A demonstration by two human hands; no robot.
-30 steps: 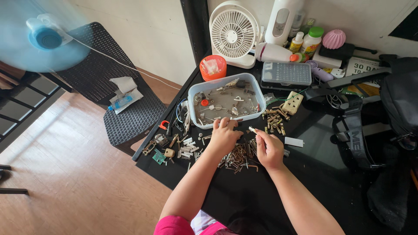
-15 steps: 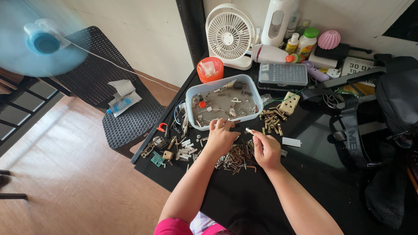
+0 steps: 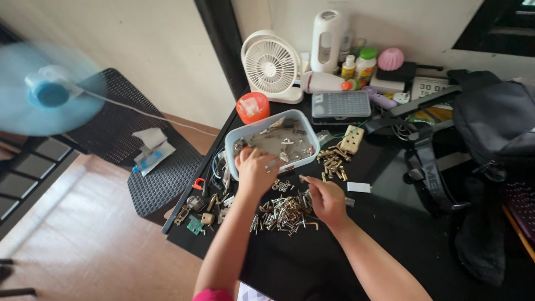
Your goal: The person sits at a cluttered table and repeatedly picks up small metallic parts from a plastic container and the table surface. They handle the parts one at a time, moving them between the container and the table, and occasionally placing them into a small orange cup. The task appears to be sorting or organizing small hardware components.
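Note:
My left hand reaches over the near left corner of a pale blue tray of small metal parts. Its fingers curl down among them, and I cannot see whether they grip anything. My right hand pinches a small white piece between thumb and fingertips, just above a pile of screws and nails on the black table. A ring of small washers lies between my two hands. A cluster of brass fittings sits just beyond my right hand.
Loose keys, padlocks and plugs lie at the table's left edge. Behind the tray stand a white desk fan, an orange tub, a clear bit case and bottles. A black bag fills the right. A mesh chair stands left.
My left hand moved from the table in front of the tray up over its near left corner. My right hand stayed by the screw pile with the white piece. The view shifted.

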